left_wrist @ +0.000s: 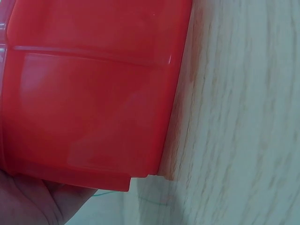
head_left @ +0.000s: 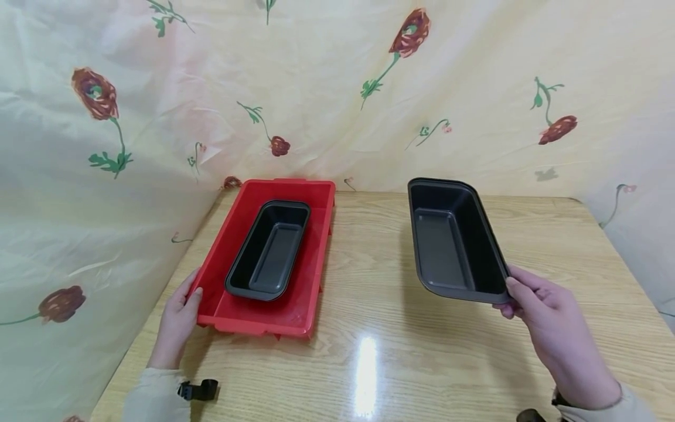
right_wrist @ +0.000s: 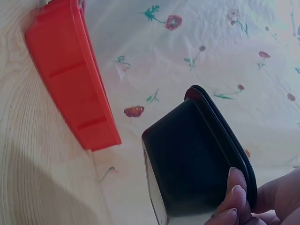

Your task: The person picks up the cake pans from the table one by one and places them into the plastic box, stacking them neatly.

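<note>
A red plastic tray [head_left: 311, 258] sits on the left part of the table, and a black loaf pan [head_left: 276, 258] lies inside it. The left hand [head_left: 179, 316] grips the tray's near left corner, thumb over the rim; the left wrist view shows the tray's outer wall [left_wrist: 93, 108] close up. A second black loaf pan [head_left: 440, 246] is held above the table, tilted, by the right hand [head_left: 548, 322], which pinches its near right corner. From the right wrist, the underside and side of this pan [right_wrist: 187, 154] show, with fingers [right_wrist: 236, 192] beneath its rim.
The wooden table [head_left: 369, 293] extends between and around the tray and the raised pan. A flower-patterned cloth [head_left: 327, 88] hangs behind the table and along its left side.
</note>
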`<action>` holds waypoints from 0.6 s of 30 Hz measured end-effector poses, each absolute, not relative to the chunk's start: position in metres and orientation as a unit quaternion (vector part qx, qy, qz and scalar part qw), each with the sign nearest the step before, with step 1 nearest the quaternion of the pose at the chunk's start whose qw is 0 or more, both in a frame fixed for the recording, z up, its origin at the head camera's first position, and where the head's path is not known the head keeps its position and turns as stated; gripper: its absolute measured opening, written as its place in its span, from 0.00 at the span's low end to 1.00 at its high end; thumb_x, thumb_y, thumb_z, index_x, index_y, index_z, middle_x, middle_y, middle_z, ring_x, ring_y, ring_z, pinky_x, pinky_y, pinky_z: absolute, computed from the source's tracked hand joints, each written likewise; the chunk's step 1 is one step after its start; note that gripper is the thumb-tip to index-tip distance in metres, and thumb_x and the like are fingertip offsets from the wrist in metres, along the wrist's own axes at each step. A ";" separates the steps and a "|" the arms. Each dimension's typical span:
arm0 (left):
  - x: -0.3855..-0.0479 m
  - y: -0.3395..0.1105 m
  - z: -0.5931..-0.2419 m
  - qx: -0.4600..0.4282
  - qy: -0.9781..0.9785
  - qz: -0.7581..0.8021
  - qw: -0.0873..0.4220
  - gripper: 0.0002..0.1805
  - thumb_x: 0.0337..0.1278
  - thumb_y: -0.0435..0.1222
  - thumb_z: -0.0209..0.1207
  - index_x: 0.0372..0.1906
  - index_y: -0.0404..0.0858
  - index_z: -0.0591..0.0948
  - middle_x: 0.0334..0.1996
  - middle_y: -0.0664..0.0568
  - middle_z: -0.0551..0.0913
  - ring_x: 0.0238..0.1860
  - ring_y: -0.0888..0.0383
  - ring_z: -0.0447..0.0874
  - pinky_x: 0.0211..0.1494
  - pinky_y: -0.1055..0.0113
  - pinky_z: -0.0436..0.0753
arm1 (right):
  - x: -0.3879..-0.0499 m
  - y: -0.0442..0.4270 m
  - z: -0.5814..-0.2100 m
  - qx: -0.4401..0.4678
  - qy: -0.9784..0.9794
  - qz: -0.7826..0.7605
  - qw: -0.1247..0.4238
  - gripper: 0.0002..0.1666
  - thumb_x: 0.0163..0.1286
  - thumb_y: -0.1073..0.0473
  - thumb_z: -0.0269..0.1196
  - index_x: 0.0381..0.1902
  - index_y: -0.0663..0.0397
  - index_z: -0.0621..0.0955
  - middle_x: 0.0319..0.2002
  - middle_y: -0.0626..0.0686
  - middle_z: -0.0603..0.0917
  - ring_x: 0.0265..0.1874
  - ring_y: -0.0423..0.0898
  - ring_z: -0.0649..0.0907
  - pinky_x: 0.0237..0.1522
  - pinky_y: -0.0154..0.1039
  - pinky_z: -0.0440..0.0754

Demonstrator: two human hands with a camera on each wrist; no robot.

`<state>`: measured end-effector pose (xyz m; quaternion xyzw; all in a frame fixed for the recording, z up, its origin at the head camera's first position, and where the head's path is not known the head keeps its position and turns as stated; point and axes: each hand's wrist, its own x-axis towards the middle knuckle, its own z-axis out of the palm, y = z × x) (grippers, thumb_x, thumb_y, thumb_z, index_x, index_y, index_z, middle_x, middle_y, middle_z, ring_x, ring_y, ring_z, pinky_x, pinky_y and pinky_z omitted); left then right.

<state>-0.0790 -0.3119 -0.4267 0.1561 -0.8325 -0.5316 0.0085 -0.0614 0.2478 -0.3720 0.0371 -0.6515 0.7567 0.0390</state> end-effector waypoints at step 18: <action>-0.079 -0.312 -0.427 0.153 -0.833 -0.532 0.010 0.29 0.77 0.41 0.42 0.78 0.50 0.53 0.72 0.39 0.58 0.64 0.39 0.65 0.55 0.58 0.78 | -0.073 0.215 -0.362 0.033 -0.680 0.732 0.016 0.27 0.76 0.61 0.54 0.64 0.77 0.68 0.37 0.52 0.87 0.24 0.41 0.79 0.29 0.31 0.77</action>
